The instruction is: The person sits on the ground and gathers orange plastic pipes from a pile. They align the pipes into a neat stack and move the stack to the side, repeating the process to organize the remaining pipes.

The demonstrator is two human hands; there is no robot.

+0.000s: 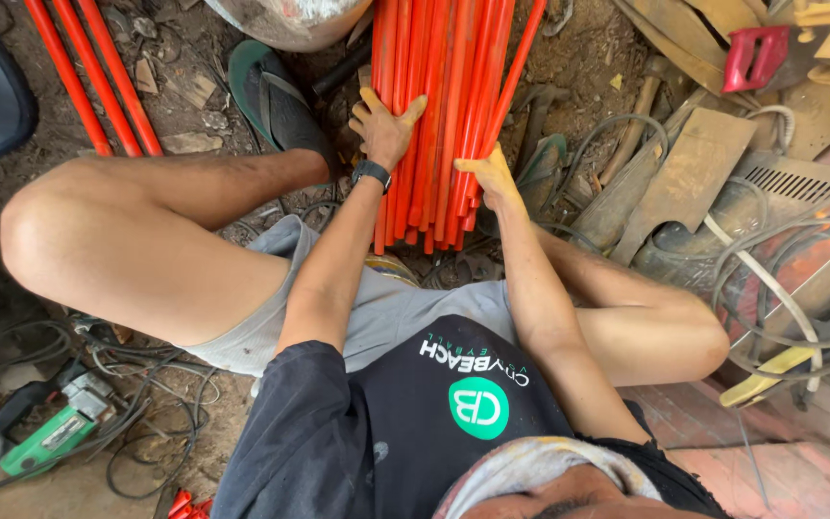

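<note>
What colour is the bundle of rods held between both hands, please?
Bright orange-red rods, best seen in the head view.
</note>
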